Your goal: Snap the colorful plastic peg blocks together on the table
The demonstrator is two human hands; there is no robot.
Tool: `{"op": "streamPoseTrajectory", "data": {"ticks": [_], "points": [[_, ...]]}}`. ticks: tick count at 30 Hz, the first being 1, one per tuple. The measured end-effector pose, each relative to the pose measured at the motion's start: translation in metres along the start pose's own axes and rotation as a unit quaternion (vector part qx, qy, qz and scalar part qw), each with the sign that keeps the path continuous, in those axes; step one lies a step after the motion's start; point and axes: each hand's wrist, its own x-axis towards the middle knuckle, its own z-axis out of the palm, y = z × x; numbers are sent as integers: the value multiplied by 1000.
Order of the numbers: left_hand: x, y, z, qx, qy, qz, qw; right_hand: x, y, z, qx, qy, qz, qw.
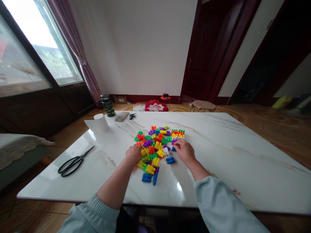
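Resting on the left edge of the block pile [155, 147], mid-table [230, 155], the left hand [134, 152] is curled; grip cannot be told. Right hand [185, 150] is at the pile's right edge, fingertips pinched on a blue block [173, 149]. Loose blue pair [170, 160] lies just near-left of it, long axis left-right; right hand is nearer.

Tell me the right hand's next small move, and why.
Probably pinch the blue block at the fingertips of the right hand and lift it clear. That hand appears to touch it, just beside the stacked multicoloured cluster, while the left hand rests on the loose pile.
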Motion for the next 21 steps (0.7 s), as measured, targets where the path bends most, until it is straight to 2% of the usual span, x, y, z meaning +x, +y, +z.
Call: {"op": "streamPoseTrajectory", "data": {"ticks": [10, 21], "points": [[-2, 1, -2, -14, 15, 0, 1000, -1, 0, 0, 3, 8, 3, 1000], [-2, 7, -4, -33, 33, 34, 998, -1, -2, -2, 19, 11, 0, 1000]]}}
